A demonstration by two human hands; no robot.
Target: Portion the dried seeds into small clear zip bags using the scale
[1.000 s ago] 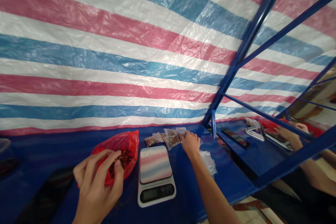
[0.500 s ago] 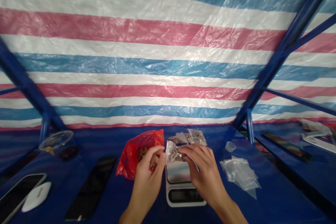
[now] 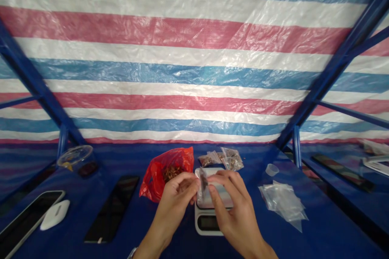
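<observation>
A small clear plastic bag [image 3: 201, 184] with dark bits in it is held over the digital scale [image 3: 208, 231]. My left hand [image 3: 181, 194] pinches the bag's left edge between thumb and fingertips. On its other side, my right hand [image 3: 232, 198] has thumb and fingers closed on the bag. The scale's metal plate and display are partly covered by my right hand. Just left of the scale lies an open red plastic bag [image 3: 153, 178] holding brown dried pieces [image 3: 172, 171]. Behind the scale are several filled small bags [image 3: 232, 158].
Flat clear bags [image 3: 284, 202] and a small clear cup [image 3: 272, 169] lie to the right. Leftward are a black phone [image 3: 112, 210], another phone [image 3: 28, 218], a white case [image 3: 55, 215] and a clear round tub [image 3: 75, 160]. Blue metal bars [image 3: 306, 105] stand at both sides, before striped sheeting.
The small bag has left the scale plate's back edge and is now upright between both hands. My left hand has moved right onto the bag's edge. The view has shifted slightly.
</observation>
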